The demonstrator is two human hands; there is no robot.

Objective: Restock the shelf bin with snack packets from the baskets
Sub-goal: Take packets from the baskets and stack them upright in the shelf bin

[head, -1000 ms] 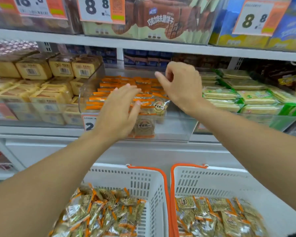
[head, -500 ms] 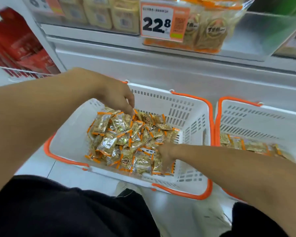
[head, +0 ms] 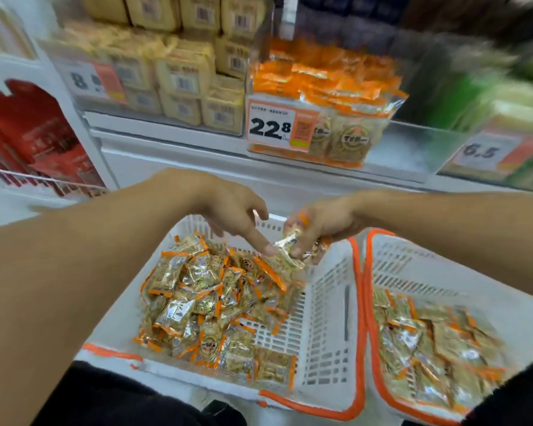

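Two white baskets with orange rims stand on the floor, the left basket [head: 326, 305] and the right basket [head: 413, 265], both holding several gold snack packets with orange edges [head: 197, 302]. My right hand [head: 323, 229] hovers over the left basket's far right corner and grips a few packets [head: 290, 244]. My left hand [head: 237, 216] hangs beside it with relaxed fingers, its index fingertip touching those packets. Above, the clear shelf bin [head: 413, 149] with the 22.8 price tag [head: 274, 126] holds the same packets.
Yellow snack packs [head: 182, 81] fill the bin left of the target bin, green packs [head: 490, 96] the bin to its right. Red boxes [head: 37, 142] stand on a lower shelf at far left. My dark-clothed knees [head: 120, 401] are just before the baskets.
One second ago both hands were up at the shelf bin. Then they dropped into the left basket. Now the right hand has lifted with packets in its grip and the view tilts upward.
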